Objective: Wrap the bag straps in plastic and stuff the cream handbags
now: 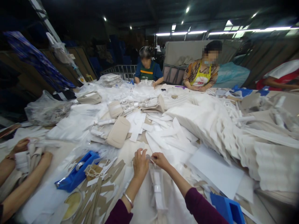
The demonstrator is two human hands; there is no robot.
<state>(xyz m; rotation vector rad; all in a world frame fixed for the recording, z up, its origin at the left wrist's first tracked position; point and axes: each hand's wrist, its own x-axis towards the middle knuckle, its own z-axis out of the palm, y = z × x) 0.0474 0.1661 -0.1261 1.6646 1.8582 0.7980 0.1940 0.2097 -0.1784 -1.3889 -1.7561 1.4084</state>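
My left hand [140,165] is curled at the upper end of a bag strap [157,189] in white wrapping, its wrist in a silver bangle. Opposite it, my right hand [160,161] pinches at the same end with thumb and forefinger. A small, round, greyish piece shows between the fingertips, too blurred to name. The wrapped strap hangs towards me over pale beige material. Just beyond my hands lies a beige bag [118,132] with a white-wrapped strap beside it.
A blue tape dispenser [78,171] sits left among cardboard strips [95,199]; another blue dispenser [227,208] is at lower right. White foam sheets [210,124] heap on the right. A co-worker's hands [44,158] handle wrapped straps at left. Two people sit across the table.
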